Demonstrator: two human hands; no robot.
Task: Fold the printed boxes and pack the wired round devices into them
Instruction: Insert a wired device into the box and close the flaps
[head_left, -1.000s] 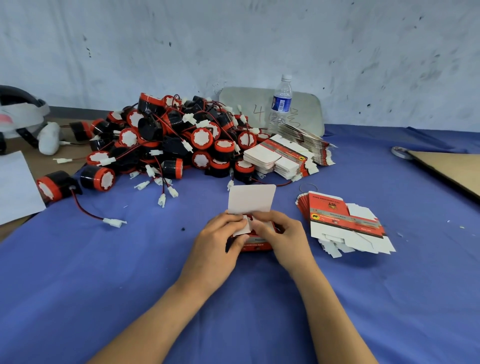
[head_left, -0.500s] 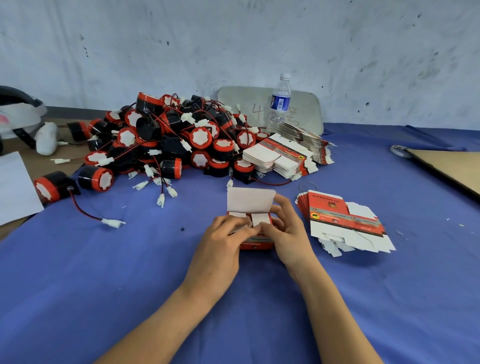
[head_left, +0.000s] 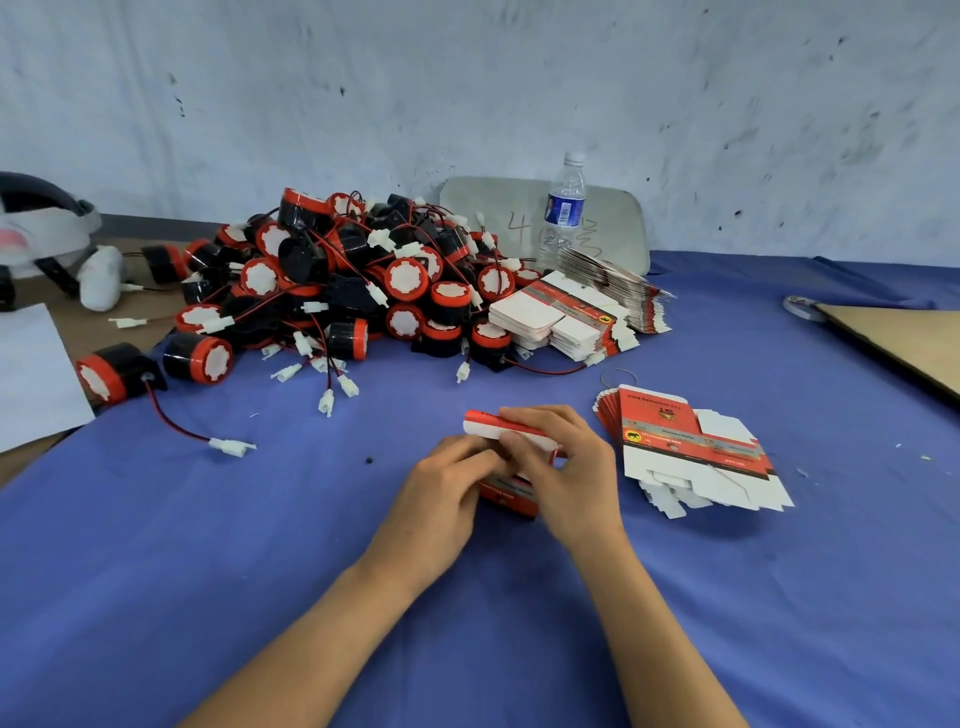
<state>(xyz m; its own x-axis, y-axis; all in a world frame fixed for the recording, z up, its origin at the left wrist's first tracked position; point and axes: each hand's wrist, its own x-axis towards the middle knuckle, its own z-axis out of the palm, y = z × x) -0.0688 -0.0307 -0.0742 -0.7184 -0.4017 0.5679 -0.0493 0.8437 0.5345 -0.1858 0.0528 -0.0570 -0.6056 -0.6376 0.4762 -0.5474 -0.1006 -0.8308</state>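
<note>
Centrally on the blue-covered worktop (head_left: 208, 545), both hands are working on one printed box (head_left: 508, 492), which is standing just in front of the person. The left hand (head_left: 441, 488) is curling its fingers against the box's left side, its grip closed on the card. The right hand (head_left: 571, 467) is wrapping over the top flap, its grip likewise closed on the box, thumb pressing near the left fingertips. Behind them the wired round devices (head_left: 337, 291) are lying in a heap, apart from the box. A fanned stack of flat boxes (head_left: 696, 447) is resting just beside the right hand, and a second stack (head_left: 561, 317) is touching the heap.
</note>
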